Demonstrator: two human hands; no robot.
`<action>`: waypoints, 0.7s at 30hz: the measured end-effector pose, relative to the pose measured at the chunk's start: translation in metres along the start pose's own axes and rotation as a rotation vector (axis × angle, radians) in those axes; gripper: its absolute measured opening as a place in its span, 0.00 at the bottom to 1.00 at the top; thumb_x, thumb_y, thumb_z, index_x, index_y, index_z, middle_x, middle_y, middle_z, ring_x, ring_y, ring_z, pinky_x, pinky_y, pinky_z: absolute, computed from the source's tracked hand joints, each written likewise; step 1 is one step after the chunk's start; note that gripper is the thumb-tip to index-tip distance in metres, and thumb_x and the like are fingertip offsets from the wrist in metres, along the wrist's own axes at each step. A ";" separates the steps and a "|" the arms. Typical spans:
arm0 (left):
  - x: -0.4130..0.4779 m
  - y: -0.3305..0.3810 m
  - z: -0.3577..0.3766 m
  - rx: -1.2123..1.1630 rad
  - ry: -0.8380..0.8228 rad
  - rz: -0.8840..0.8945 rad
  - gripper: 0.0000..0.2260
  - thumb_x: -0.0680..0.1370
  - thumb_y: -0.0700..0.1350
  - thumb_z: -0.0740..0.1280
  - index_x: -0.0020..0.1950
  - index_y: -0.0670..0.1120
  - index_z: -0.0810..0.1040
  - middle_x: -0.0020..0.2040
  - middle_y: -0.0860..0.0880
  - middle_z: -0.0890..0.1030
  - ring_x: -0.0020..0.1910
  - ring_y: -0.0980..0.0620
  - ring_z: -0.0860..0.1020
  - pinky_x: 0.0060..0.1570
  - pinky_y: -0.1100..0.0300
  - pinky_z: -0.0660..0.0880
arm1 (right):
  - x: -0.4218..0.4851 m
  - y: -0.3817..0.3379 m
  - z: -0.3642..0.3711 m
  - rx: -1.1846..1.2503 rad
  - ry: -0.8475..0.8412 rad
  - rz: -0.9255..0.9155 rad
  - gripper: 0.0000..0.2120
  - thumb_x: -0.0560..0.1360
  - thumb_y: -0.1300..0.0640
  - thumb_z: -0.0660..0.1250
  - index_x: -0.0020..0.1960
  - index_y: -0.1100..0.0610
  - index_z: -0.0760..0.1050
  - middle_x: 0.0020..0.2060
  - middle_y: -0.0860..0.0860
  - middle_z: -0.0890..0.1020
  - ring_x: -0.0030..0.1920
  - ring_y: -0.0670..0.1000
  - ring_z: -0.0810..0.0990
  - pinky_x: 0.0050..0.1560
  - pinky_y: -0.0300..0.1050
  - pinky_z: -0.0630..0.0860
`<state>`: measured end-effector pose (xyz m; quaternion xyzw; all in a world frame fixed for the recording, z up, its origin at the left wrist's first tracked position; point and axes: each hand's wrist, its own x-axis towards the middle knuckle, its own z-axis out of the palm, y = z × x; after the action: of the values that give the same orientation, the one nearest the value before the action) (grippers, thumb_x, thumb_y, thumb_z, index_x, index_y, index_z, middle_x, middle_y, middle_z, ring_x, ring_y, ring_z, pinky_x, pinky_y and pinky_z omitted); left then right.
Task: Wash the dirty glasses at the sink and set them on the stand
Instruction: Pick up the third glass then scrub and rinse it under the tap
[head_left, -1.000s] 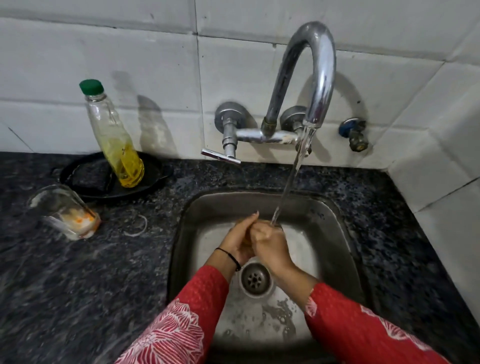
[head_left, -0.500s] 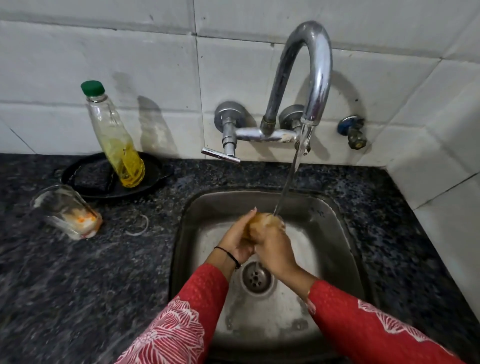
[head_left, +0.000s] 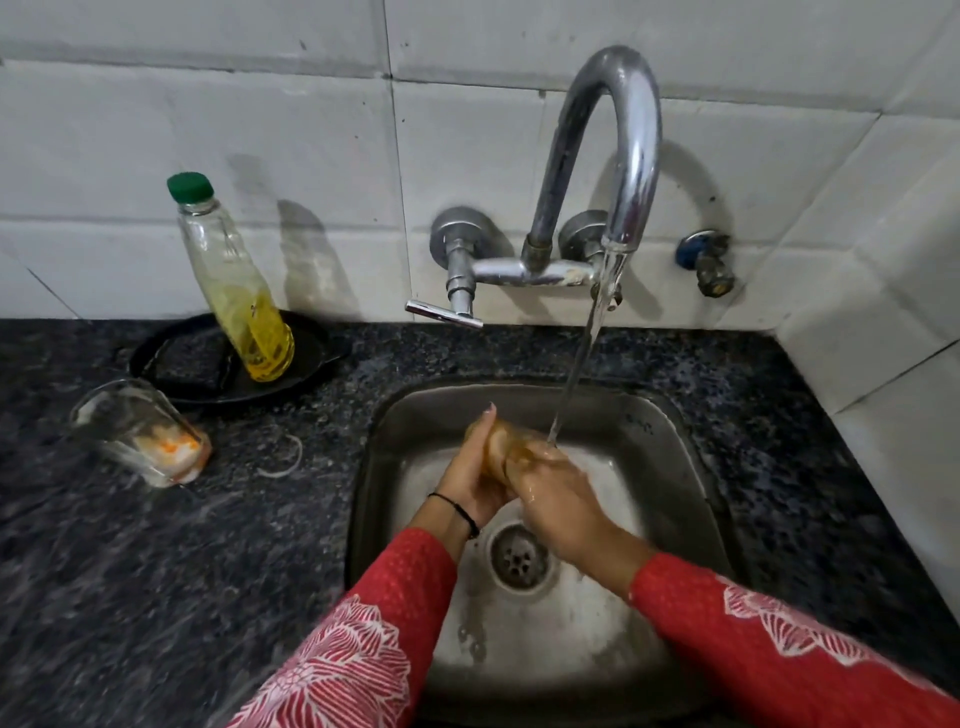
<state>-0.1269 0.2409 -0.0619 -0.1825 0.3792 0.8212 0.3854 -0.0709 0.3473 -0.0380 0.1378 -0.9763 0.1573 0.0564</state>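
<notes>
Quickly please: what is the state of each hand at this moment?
The left hand holds the glass from its left side.
The right hand grips the same glass, fingers curled over it.

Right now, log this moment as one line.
stage: rinsing | left hand: holds glass | right hand: grips glass under tap stream | second glass: orange residue, on counter left of sink | stand: not in view
</notes>
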 end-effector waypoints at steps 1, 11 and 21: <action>-0.003 -0.001 0.002 -0.039 -0.027 0.031 0.26 0.76 0.62 0.61 0.49 0.39 0.81 0.44 0.41 0.83 0.43 0.47 0.83 0.51 0.54 0.78 | 0.008 -0.012 -0.002 0.224 0.006 0.245 0.13 0.74 0.68 0.62 0.55 0.63 0.80 0.54 0.57 0.82 0.57 0.57 0.78 0.57 0.48 0.74; 0.003 -0.006 -0.003 0.034 0.041 0.015 0.28 0.76 0.65 0.58 0.52 0.40 0.78 0.44 0.40 0.85 0.41 0.46 0.84 0.45 0.51 0.79 | -0.001 0.008 -0.015 0.302 -0.116 -0.025 0.13 0.79 0.55 0.55 0.55 0.47 0.77 0.50 0.44 0.82 0.49 0.38 0.76 0.54 0.38 0.74; 0.009 -0.008 0.007 -0.063 0.019 0.139 0.16 0.76 0.59 0.62 0.44 0.47 0.79 0.43 0.46 0.81 0.43 0.50 0.81 0.46 0.56 0.79 | 0.030 -0.020 -0.016 0.925 0.090 0.403 0.15 0.74 0.70 0.59 0.40 0.55 0.80 0.41 0.45 0.83 0.47 0.45 0.82 0.49 0.41 0.78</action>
<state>-0.1262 0.2536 -0.0668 -0.1755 0.3686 0.8558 0.3179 -0.0927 0.3266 -0.0129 -0.0495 -0.8082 0.5868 0.0002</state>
